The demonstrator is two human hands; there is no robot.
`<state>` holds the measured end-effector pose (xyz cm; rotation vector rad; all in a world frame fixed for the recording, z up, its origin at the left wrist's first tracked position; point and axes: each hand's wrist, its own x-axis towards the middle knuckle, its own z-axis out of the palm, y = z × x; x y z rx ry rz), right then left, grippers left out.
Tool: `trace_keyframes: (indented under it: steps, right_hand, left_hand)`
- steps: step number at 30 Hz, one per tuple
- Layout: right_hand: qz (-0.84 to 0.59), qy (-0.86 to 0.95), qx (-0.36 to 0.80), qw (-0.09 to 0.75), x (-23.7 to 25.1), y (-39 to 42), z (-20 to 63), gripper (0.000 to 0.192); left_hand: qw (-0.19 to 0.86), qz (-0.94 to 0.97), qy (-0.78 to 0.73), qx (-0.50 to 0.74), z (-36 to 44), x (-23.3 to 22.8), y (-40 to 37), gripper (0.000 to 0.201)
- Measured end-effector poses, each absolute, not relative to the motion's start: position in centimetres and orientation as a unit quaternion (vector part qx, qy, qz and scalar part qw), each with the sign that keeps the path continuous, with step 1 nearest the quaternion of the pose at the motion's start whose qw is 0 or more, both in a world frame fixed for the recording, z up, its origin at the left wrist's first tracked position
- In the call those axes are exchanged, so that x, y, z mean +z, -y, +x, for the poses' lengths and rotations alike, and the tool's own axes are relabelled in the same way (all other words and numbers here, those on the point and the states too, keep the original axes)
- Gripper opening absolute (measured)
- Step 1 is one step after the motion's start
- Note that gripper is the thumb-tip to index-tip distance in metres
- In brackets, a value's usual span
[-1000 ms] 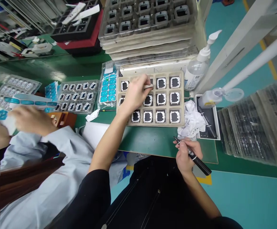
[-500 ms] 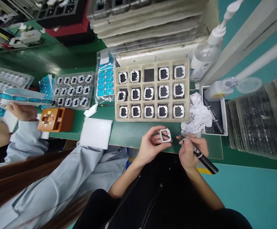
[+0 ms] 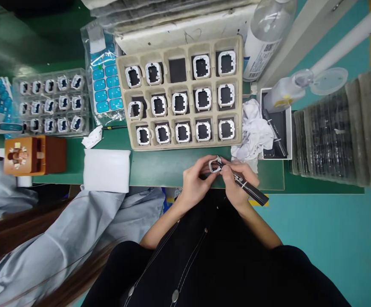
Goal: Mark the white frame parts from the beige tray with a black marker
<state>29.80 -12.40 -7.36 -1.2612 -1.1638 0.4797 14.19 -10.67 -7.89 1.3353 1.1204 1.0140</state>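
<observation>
My left hand [image 3: 196, 179] is closed on a small white square frame [image 3: 214, 165], holding it by its left side over the front edge of the green table. In my right hand [image 3: 239, 183] is a black marker pen [image 3: 251, 192], its tip end at the right side of the frame; whether the tip touches it I cannot tell. Just beyond my hands lies a beige compartment tray [image 3: 147, 147] with similar white frames [image 3: 183, 132] in its pockets. One pocket [image 3: 177, 70] in the back row shows only its dark bottom.
Crumpled white paper [image 3: 252, 128] lies right of the tray, beside a white box [image 3: 289, 134] with another marker. Clear bottles [image 3: 265, 38] stand behind. Stacked plastic trays [image 3: 338, 128] are at far right. Leftward are a white pad [image 3: 107, 170], an orange fixture [image 3: 35, 155] and a co-worker's sleeve [image 3: 54, 238].
My right hand has brought the marker left to the white frame, which is now tilted in my left hand. The camera view has shifted, and the co-worker's hand is mostly out of sight.
</observation>
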Motion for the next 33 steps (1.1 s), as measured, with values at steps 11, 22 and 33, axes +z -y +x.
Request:
trace_keyframes:
  steps: [11, 22, 33]
  right_hand:
    - [-0.557, 0.509, 0.216, 0.620, -7.6, 12.8, 29.8, 0.008]
    - [-0.543, 0.570, 0.159, 0.596, -6.8, 12.9, 29.9, 0.010]
    - [-0.533, 0.592, 0.116, 0.593, -6.7, 12.8, 29.7, 0.017]
  left_hand:
    - [0.460, 0.621, -0.448, 0.449, 14.2, -8.0, 10.9, 0.038]
    - [0.363, 0.679, -0.468, 0.433, 14.3, -7.7, 11.2, 0.032]
    - [0.369, 0.658, -0.501, 0.423, 14.5, -7.6, 11.5, 0.026]
